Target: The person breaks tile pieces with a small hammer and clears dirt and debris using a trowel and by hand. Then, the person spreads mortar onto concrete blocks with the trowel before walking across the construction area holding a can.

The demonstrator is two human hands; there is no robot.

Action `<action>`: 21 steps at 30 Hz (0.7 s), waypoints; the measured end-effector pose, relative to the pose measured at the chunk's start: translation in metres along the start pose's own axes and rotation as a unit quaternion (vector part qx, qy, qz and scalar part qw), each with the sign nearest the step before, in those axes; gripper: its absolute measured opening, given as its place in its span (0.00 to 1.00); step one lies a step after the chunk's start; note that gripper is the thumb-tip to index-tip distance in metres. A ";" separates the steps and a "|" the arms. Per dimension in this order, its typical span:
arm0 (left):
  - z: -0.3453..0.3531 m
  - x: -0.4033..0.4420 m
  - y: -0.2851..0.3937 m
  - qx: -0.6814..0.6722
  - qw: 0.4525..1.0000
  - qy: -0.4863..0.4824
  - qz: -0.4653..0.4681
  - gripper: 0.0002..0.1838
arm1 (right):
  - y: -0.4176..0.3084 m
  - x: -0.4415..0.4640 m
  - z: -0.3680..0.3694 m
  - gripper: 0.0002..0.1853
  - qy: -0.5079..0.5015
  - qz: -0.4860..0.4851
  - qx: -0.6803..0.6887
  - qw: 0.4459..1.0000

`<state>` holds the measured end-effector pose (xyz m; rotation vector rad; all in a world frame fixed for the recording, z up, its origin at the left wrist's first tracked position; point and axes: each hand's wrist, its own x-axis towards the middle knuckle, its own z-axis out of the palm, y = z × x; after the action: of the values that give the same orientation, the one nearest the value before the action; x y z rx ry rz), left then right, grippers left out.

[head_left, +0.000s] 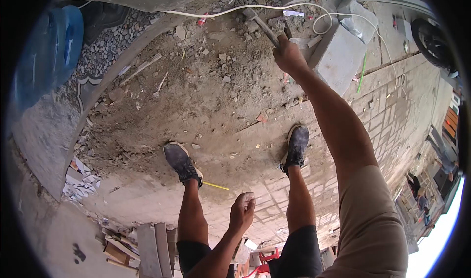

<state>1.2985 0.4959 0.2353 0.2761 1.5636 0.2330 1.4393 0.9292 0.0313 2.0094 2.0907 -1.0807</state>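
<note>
My right hand point(289, 57) is closed around the handle of a hammer point(267, 31), stretched out over the broken ground. The hammer's head points up and to the left, close to a white cable. A narrow dark piece point(287, 29) shows beside the grip; its kind is unclear. Low in the view, between my legs, my left hand point(242, 212) hangs with loosely bent fingers and the thumb apart. Nothing shows in it, and its fingertips look dusty. Rubble and loose dirt point(216, 77) lie between my shoes and the hammer.
A large concrete block point(338, 57) stands right of the hammer. The white cable point(235, 9) runs across the top and loops near the block. A blue water jug point(59, 47) is at the left, a wheel point(431, 42) at the right. A red chair point(267, 261) shows below.
</note>
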 end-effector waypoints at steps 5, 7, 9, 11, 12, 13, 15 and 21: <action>-0.004 0.005 0.000 -0.007 1.000 0.021 0.007 0.15 | -0.005 0.042 0.015 0.15 0.087 0.069 -0.029 0.993; -0.006 0.005 -0.003 -0.019 1.000 0.023 -0.007 0.15 | -0.021 0.052 0.037 0.16 0.107 0.095 0.073 0.987; -0.003 0.005 -0.005 -0.013 1.000 0.007 -0.011 0.15 | -0.062 0.033 0.063 0.16 0.036 0.095 0.147 0.984; -0.002 0.010 -0.001 -0.009 1.000 0.000 -0.013 0.15 | -0.073 0.009 0.085 0.16 -0.063 0.016 0.120 0.991; -0.003 0.007 0.000 -0.005 1.000 -0.005 -0.017 0.16 | -0.071 -0.008 0.093 0.17 -0.103 -0.047 0.083 0.990; -0.001 0.009 -0.010 -0.036 0.999 0.005 -0.014 0.16 | -0.077 -0.027 0.087 0.17 -0.118 -0.057 0.050 0.990; -0.004 0.014 -0.010 -0.039 0.999 0.018 -0.012 0.16 | -0.072 -0.048 0.082 0.15 -0.097 -0.081 0.014 0.992; -0.007 0.008 -0.003 -0.081 0.996 0.012 -0.027 0.16 | -0.033 0.005 0.088 0.11 0.168 0.183 0.137 0.959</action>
<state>1.2911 0.4956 0.2270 0.1045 1.5646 0.3211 1.3723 0.8922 -0.0231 2.7434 1.6479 -1.0663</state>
